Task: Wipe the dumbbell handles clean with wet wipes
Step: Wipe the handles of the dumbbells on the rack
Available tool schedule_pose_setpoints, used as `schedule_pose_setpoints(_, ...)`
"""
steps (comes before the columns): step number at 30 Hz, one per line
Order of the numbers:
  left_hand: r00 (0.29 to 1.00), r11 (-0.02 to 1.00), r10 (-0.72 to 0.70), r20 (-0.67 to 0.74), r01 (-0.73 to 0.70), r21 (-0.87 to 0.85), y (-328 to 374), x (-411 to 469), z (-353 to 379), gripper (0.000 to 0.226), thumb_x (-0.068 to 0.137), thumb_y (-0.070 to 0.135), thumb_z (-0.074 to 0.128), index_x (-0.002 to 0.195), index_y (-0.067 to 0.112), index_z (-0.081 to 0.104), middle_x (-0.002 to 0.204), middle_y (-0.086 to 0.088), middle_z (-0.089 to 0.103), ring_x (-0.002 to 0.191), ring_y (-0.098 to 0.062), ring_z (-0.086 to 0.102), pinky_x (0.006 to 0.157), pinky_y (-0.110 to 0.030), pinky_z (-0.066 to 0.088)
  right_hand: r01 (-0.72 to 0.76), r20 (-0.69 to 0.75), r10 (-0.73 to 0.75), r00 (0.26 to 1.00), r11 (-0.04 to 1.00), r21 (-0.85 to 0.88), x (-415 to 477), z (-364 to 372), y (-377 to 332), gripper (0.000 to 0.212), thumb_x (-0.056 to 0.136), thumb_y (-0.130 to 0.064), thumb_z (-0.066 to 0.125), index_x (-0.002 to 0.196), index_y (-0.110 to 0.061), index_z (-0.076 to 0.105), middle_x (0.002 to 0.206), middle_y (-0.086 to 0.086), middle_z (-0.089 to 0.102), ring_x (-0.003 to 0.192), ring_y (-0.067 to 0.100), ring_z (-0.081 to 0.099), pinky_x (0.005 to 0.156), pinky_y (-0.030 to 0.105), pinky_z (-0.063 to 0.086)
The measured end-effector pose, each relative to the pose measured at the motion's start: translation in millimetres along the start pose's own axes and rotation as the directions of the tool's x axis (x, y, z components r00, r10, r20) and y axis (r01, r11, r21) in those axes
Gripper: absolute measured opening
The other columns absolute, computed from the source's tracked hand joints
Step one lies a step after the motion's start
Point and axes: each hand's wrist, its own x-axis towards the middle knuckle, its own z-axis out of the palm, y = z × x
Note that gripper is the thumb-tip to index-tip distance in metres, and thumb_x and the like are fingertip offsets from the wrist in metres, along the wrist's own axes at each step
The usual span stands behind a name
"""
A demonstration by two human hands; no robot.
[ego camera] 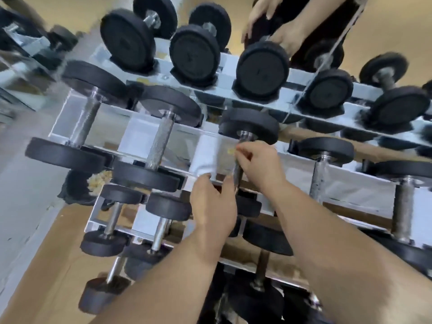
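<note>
Your right hand (259, 167) is curled round the dumbbell handle (239, 170). This is the third dumbbell from the left end of the middle shelf of the rack (350, 183), and it lies across the shelf from front edge to back. Your left hand (214, 206) is just left of that handle. Its fingertips are up against the lower edge of what looks like the wet wipe (204, 157), a white sheet lying beside the bar. The blur hides whether the left hand pinches the sheet or only touches it.

The wipe seems not yet wrapped on the steel. To do this step well:

- Get a firm pinch on the wipe first, then fold it round the bar so it covers the whole circumference.
- Steady the dumbbell with the right hand near the far head (250, 126), so the grip section is left bare.
- Run the wipe along the full length while twisting, because knurled metal probably holds grime in its grooves.
- Keep your knuckles off the shelf rails.
</note>
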Motion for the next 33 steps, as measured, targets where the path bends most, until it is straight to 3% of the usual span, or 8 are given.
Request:
schedule_pose_setpoints(5,0.976,0.994,0.012,0.219,0.011,-0.104,-28.9,-5.1,-25.4,0.086,0.082,0.049,0.068,0.156,0.024,0.032,0.153,0.003,0.045,0.139,-0.019,0.044,0.115,-0.043,0.038,0.089,0.042,-0.084,0.996,0.987,-0.134,-11.4,-4.2,-7.1,0.014,0.094,-0.017,0.066,0.101,-0.016,0.078,0.086,0.008,0.066,0.084,0.028,0.061,0.076,0.028,0.046)
schedule_pose_setpoints(8,0.982,0.992,0.028,0.189,-0.004,-0.124,-35.6,-8.0,-31.4,0.089,0.081,0.046,0.079,0.155,0.022,0.037,0.152,0.002,0.048,0.138,-0.017,0.045,0.115,-0.040,0.038,0.297,0.253,-0.253,0.934,0.942,-0.155,-22.8,-9.4,-11.4,0.013,0.091,-0.012,0.067,0.099,-0.014,0.078,0.086,0.007,0.068,0.081,0.030,0.065,0.071,0.040,0.055)
schedule_pose_setpoints(12,0.985,0.993,0.051,0.167,-0.031,-0.116,-30.1,-17.6,-27.5,0.088,0.076,0.048,0.083,0.149,0.023,0.042,0.141,0.007,0.050,0.131,-0.015,0.048,0.113,-0.037,0.041,0.430,0.363,-0.325,0.873,0.864,-0.260,-7.4,-26.1,-13.5,0.014,0.092,-0.015,0.068,0.100,-0.016,0.079,0.088,0.005,0.069,0.082,0.028,0.068,0.072,0.035,0.054)
schedule_pose_setpoints(17,0.983,0.991,0.132,0.129,-0.129,-0.032,-26.7,-18.8,-20.0,0.084,0.076,0.051,0.082,0.143,0.020,0.042,0.128,0.006,0.045,0.128,-0.018,0.045,0.111,-0.038,0.041,0.248,0.135,-0.214,0.968,0.905,-0.346,17.9,-29.0,-9.8,0.016,0.093,-0.017,0.064,0.099,-0.018,0.079,0.089,0.006,0.070,0.087,0.029,0.064,0.076,0.043,0.054)
schedule_pose_setpoints(20,0.976,0.986,0.165,0.140,-0.160,-0.049,-34.0,-17.4,-21.1,0.084,0.074,0.056,0.081,0.141,0.022,0.043,0.118,0.014,0.037,0.125,-0.015,0.041,0.106,-0.034,0.041,0.260,0.189,-0.214,0.958,0.927,-0.268,-2.9,-23.8,-13.0,0.014,0.092,-0.017,0.069,0.100,-0.016,0.080,0.087,0.007,0.070,0.083,0.027,0.065,0.076,0.041,0.054)
schedule_pose_setpoints(25,0.971,0.981,0.190,0.145,-0.182,-0.068,-39.3,-12.4,-25.2,0.081,0.071,0.059,0.082,0.135,0.024,0.045,0.115,0.016,0.035,0.120,-0.010,0.039,0.094,-0.024,0.035,0.448,0.418,-0.326,0.848,0.862,-0.235,-9.8,-24.5,-18.0,0.011,0.085,-0.009,0.070,0.086,-0.014,0.079,0.079,0.005,0.069,0.073,0.027,0.066,0.069,0.037,0.055)
schedule_pose_setpoints(30,0.964,0.977,0.214,0.160,-0.212,-0.033,-40.8,-9.9,-28.6,0.080,0.074,0.062,0.078,0.136,0.026,0.044,0.117,0.018,0.034,0.124,-0.011,0.039,0.096,-0.025,0.036,0.204,0.156,-0.150,0.976,0.876,-0.437,21.1,-22.2,-19.2,0.020,0.096,-0.019,0.058,0.093,-0.013,0.077,0.090,0.012,0.065,0.083,0.034,0.061,0.072,0.044,0.053)
schedule_pose_setpoints(33,0.964,0.976,0.217,0.156,-0.215,-0.027,-41.6,-9.4,-29.0,0.080,0.074,0.062,0.078,0.137,0.027,0.044,0.117,0.018,0.033,0.125,-0.011,0.039,0.098,-0.026,0.038,0.291,0.209,-0.230,0.950,0.896,-0.336,2.9,-18.4,-16.1,0.015,0.092,-0.014,0.064,0.087,-0.009,0.077,0.080,0.012,0.066,0.077,0.031,0.064,0.069,0.039,0.052)
